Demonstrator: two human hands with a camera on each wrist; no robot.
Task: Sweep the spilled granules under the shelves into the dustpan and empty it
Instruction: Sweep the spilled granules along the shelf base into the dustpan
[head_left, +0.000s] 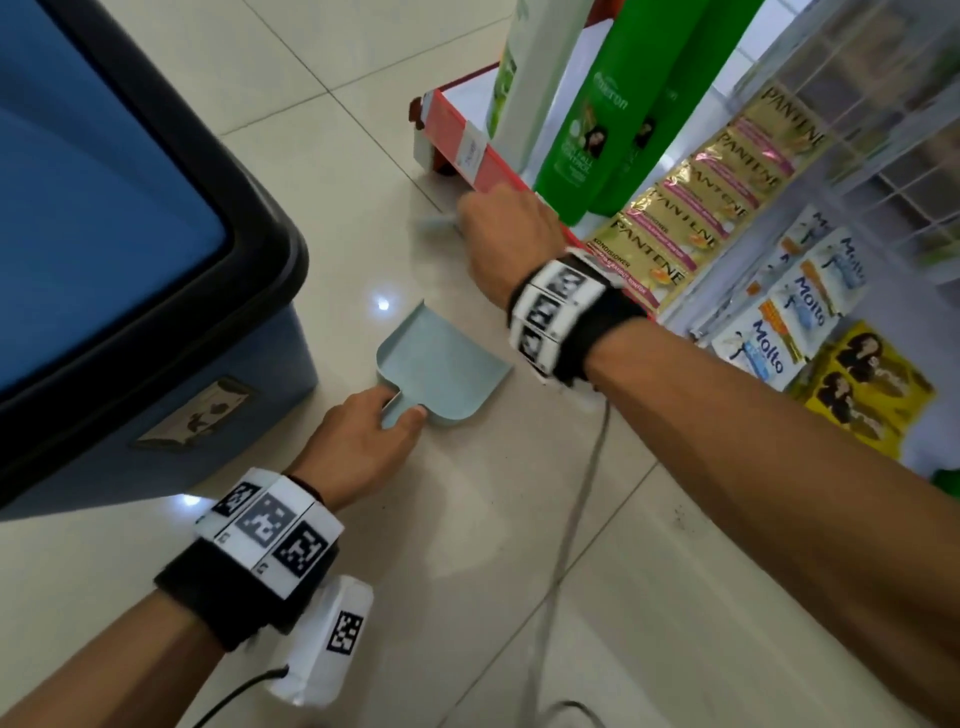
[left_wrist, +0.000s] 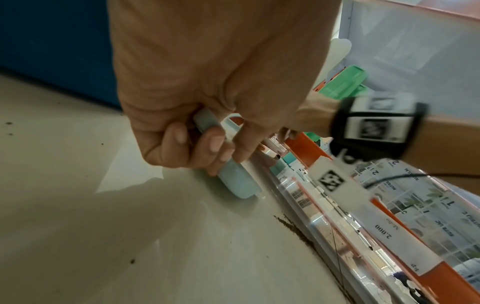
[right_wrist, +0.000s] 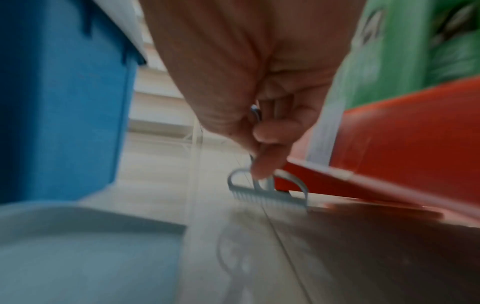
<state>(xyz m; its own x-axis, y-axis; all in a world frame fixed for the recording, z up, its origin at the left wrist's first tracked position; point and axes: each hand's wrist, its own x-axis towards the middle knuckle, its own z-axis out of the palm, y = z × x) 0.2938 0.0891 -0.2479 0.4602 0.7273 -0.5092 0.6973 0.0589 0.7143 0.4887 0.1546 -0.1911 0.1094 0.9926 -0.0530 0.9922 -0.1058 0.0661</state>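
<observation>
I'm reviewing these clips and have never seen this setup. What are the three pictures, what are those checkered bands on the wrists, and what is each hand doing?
No machine here: a person wears three cameras. The head view looks down at both arms; the other two look along each hand from the wrist. The checkered bands are the wrist camera mounts.

The left hand holds the handle of a pale blue dustpan lying flat on the tiled floor. The right hand grips a small brush, its bristles at the floor by the red shelf edge.

Dark granules lie in a line along the shelf base. A blue bin stands at the left; shampoo bottles and sachets fill the shelves.
</observation>
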